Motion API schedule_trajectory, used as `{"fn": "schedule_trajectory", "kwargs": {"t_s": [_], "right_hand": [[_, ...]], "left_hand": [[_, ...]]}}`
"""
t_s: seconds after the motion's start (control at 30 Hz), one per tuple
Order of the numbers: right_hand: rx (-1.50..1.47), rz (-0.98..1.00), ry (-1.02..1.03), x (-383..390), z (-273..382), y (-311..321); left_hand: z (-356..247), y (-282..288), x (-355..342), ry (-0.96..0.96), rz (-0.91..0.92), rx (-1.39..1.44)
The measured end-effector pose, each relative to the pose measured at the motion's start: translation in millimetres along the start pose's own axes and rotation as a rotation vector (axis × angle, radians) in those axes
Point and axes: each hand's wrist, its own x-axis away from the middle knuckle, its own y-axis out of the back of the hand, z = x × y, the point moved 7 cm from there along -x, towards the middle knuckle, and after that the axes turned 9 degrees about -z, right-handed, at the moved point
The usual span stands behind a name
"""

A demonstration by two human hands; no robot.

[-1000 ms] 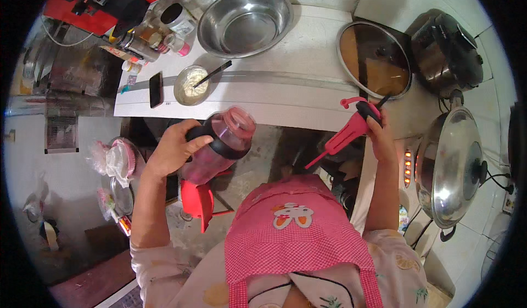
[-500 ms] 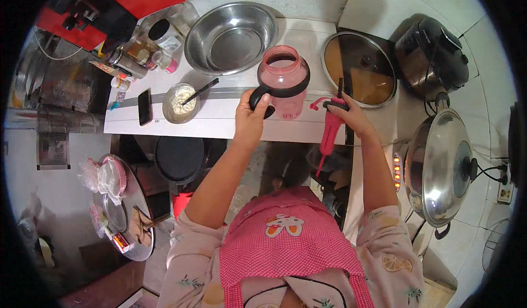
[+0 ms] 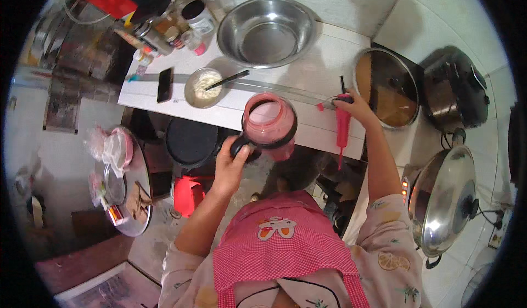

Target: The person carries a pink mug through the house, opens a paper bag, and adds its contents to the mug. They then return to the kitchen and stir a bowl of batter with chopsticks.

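Fingers (image 3: pixel 236 153) of left hand (image 3: pixel 229 165) wrap closed around the black handle of the pink-filled clear plastic blender jug (image 3: pixel 269 124), held upright at the near edge of the white bench (image 3: pixel 307 86). Right hand (image 3: pixel 357 106) fingers close on the red long-handled spatula (image 3: pixel 342 126), long axis running 12 to 6 o'clock, tip hanging off the bench edge. Spatula sits at 3 o'clock from the jug, near but apart. Small steel bowl with white paste (image 3: pixel 204 87) at 10 o'clock of the jug.

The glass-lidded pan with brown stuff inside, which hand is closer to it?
Right. The right hand with the red spatula is beside the glass-lidded pan; the left hand is farther away.
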Motion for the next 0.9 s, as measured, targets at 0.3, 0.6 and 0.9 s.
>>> {"fn": "schedule_trajectory", "kwargs": {"t_s": [0.3,0.6,0.9], "right_hand": [[0.614,-0.410,0.304,-17.4,38.5,12.2],[0.035,-0.204,0.505,81.6,103.9,-143.9],[-0.123,1.016,0.340,419.3,171.8,-527.1]], "left_hand": [[25.2,150.4,140.2,0.065,-0.275,0.117],[47.3,276.8,275.4,0.131,-0.709,0.443],[92.9,392.5,439.0,0.168,-0.840,1.076]]}}
